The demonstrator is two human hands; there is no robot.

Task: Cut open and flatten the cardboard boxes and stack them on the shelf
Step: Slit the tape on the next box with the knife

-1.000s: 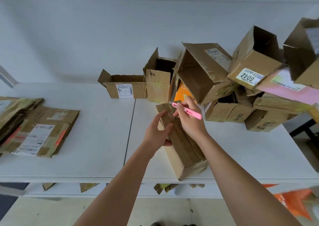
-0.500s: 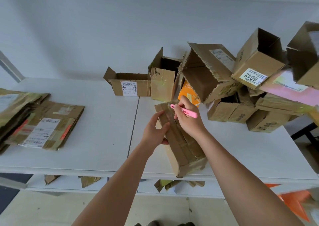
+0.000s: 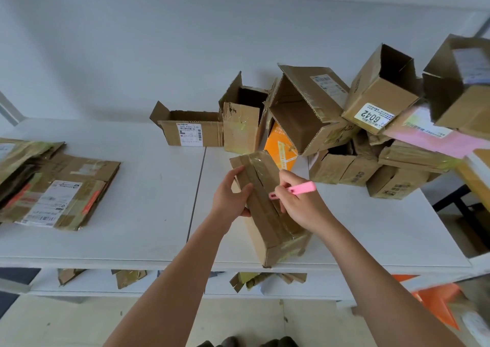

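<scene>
Long taped brown cardboard box (image 3: 267, 209) lies on white tabletop (image 3: 148, 187), near front edge, one end overhanging slightly. Left hand (image 3: 231, 197) grips box's left side, fingers curled over top face. Right hand (image 3: 297, 203) closed around slim pink plastic cutter (image 3: 298, 189), tip on tape seam along box top. Behind box: heap of opened brown cardboard boxes (image 3: 344, 124), one labelled 6042. Far left of box: pile of flattened cardboard (image 3: 50, 185). Below box: lower shelf (image 3: 172, 283) with cardboard scraps.
</scene>
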